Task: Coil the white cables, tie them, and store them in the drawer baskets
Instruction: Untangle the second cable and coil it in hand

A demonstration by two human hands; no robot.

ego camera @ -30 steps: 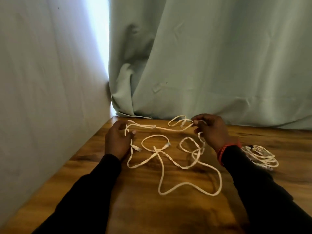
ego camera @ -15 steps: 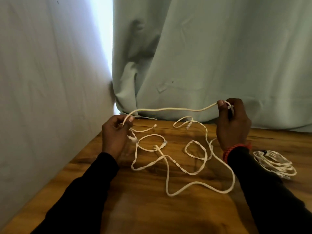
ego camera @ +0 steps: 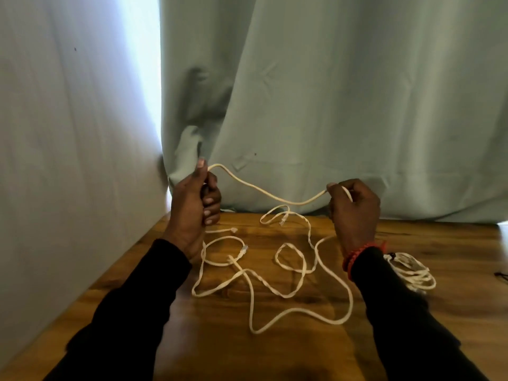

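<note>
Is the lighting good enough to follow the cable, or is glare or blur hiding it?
Head view: a bright blown-out strip beside the curtain; the table is dim but the white cable between left hand and right hand reads clearly; edges bow slightly.

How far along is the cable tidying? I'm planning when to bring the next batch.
Done: one coiled white cable bundle lies on the wooden table by the right sleeve. In hand: the left hand and right hand hold a span of loose white cable raised between them. Left: the tangled white cables on the table need coiling and tying; no drawer baskets in view.
</note>
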